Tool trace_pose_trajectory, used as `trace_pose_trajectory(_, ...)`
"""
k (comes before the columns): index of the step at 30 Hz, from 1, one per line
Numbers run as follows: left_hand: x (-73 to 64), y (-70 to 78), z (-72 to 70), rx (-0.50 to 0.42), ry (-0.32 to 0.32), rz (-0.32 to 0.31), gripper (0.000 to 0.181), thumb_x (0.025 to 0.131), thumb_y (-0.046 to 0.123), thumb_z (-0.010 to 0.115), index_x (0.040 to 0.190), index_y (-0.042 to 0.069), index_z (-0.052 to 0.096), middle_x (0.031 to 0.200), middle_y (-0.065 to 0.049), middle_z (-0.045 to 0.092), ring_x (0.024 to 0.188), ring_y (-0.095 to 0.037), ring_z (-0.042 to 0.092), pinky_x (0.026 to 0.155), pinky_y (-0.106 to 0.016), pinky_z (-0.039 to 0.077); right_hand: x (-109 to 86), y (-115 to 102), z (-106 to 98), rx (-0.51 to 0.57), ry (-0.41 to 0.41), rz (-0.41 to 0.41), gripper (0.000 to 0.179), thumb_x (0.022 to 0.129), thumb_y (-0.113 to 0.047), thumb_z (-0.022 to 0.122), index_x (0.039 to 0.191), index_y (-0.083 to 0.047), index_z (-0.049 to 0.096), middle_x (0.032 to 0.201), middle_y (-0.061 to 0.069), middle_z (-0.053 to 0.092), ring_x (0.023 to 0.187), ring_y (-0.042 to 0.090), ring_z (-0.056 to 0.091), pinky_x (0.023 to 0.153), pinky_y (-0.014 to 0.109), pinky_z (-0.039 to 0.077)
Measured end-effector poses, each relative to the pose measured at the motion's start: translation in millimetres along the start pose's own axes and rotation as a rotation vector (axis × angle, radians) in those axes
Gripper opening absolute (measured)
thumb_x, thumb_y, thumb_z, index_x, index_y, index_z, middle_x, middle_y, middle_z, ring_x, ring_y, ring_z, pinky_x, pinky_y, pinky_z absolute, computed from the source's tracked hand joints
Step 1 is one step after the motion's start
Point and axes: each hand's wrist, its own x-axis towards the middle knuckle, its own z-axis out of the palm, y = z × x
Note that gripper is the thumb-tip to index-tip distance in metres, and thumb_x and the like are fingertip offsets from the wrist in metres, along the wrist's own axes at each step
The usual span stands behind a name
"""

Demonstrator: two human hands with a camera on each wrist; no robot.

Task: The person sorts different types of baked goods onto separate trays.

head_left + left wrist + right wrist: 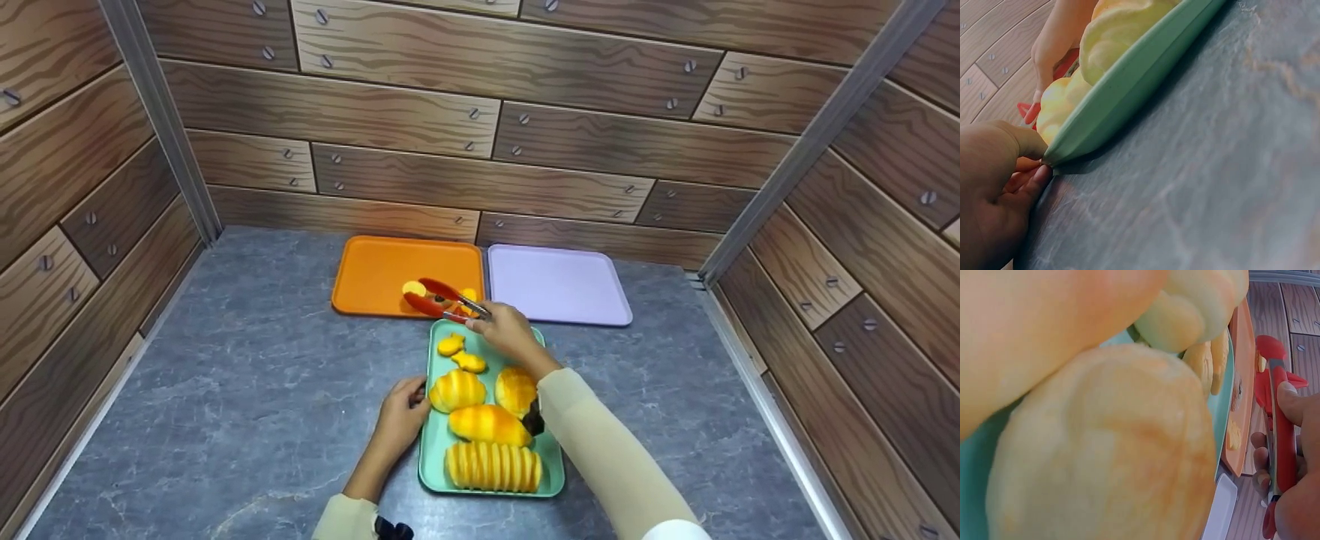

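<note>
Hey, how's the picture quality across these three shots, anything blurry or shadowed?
Head view: fairly even light, with the ridged loaf clear enough to show its separate ridges; left wrist view: a dark shadow under the mint-green tray, and the tabletop looks soft; right wrist view: the nearest bread bun looks blurred, the tongs somewhat clearer.

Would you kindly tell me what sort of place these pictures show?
Probably a staged booth, perhaps for practice or filming: wood-patterned panels stand on three sides of a marbled grey worktop, which holds a green tray of bread-like pieces.
</note>
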Motion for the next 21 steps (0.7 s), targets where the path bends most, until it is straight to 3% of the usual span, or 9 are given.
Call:
trace_pose_trajectory(6, -0.2, 0.3, 1.9, -0.004, 0.0, -0.007, 0.043, 0.094, 0.002, 0.061, 0.134, -0.012, 0.057, 0.125, -0.024, 0.062, 0.108, -0.032, 0.065, 0.094, -0.043, 0.055, 3.9, -4, 6, -0.063, -0.007, -0.032, 0.028, 0.097, -0.036, 0.067, 0.105, -0.009, 0.068, 0.084, 0.002, 0.062, 0.075, 0.02, 0.051, 0.07, 0.034, 0.045)
trace_pose_trajectory(12, 0.9, 0.6, 2.8, -0.016, 0.006, -0.011, 0.041, 0.095, 0.004, 0.062, 0.133, -0.011, 0.059, 0.123, -0.023, 0.063, 0.107, -0.031, 0.065, 0.094, -0.041, 0.055, 7.4, -8, 8, -0.082, 0.004, -0.026, 0.028, 0.096, -0.039, 0.068, 0.091, -0.013, 0.062, 0.078, 0.0, 0.052, 0.071, 0.02, 0.048, 0.064, 0.032, 0.039)
trace_pose_trajectory(17, 1.9, -1.4, 1.5, -0.009, 0.012, 0.009, 0.041, 0.094, 0.002, 0.062, 0.132, -0.012, 0.059, 0.122, -0.024, 0.063, 0.105, -0.033, 0.066, 0.092, -0.042, 0.056, 8.2, -11, 7, -0.055, -0.008, 0.014, 0.032, 0.095, -0.042, 0.068, 0.095, -0.011, 0.063, 0.084, 0.006, 0.055, 0.073, 0.021, 0.048, 0.065, 0.034, 0.042)
trace_pose_trajectory(21, 1.6, -1.7, 1.0, -0.01, 0.009, 0.009, 0.042, 0.093, 0.0, 0.061, 0.133, -0.012, 0.058, 0.122, -0.025, 0.063, 0.106, -0.033, 0.065, 0.093, -0.043, 0.055, 6.1, -9, 5, -0.026, -0.002, 0.037, 0.043, 0.095, -0.041, 0.068, 0.121, -0.007, 0.067, 0.103, 0.01, 0.065, 0.088, 0.022, 0.057, 0.08, 0.039, 0.05)
